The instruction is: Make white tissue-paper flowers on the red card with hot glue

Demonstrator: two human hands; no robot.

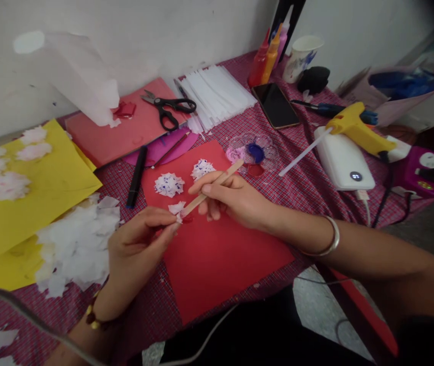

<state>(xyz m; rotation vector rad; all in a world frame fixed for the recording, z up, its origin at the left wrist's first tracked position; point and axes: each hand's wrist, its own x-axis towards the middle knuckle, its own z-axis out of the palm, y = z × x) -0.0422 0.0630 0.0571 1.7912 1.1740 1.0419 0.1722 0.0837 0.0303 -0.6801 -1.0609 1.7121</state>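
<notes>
checked cloth (296,142) covers the desk. my left grip (136,249) pinches one white paper scrap (179,217) at the red sheet's (224,269) ten o'clock side; my right grip (235,198) holds one wooden stick (220,180), tip close by. i seem to be working the scrap, and steadiness comes next. two flecked puffs (169,184) lie at twelve and one o'clock from it.

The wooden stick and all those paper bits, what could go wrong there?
The wooden stick in the right hand could tear the small white paper piece, pinched in the left hand right by its tip. The clear palette with blue paint lies close to the right hand, so a bump might smear paint. Loose paper scraps lie beside the left hand, and a brush of the arm could scatter them.
</notes>
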